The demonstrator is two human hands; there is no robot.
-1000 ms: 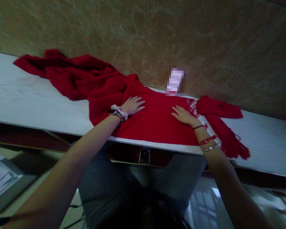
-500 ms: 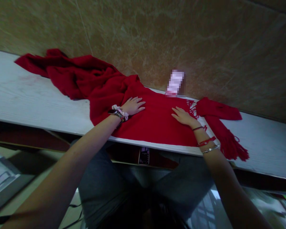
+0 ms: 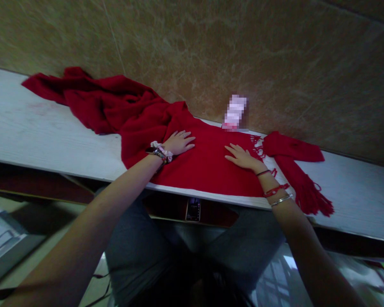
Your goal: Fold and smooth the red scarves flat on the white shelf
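Observation:
A wide red scarf (image 3: 208,164) lies along the white bench top, flat in front of me and bunched in loose folds toward the left. My left hand (image 3: 178,143) rests palm down on its flat part, near where the folds begin, fingers stretched out. Close to the fringed right end, my right hand (image 3: 241,157) also lies flat on the cloth with its fingers spread. Just right of that fringe is a second red fringed piece (image 3: 289,164), bent over at its top, its tassels hanging toward the front edge.
The narrow white bench top (image 3: 51,136) runs against a brown marbled wall (image 3: 179,51). A blurred pinkish-white item (image 3: 236,111) stands at the wall behind the scarf. Below the front edge, a phone (image 3: 193,209) sits on a dark shelf. A grey box with papers (image 3: 9,247) is at lower left.
My right hand has slid slightly left across the flat cloth. My left hand and the scarf stay in place.

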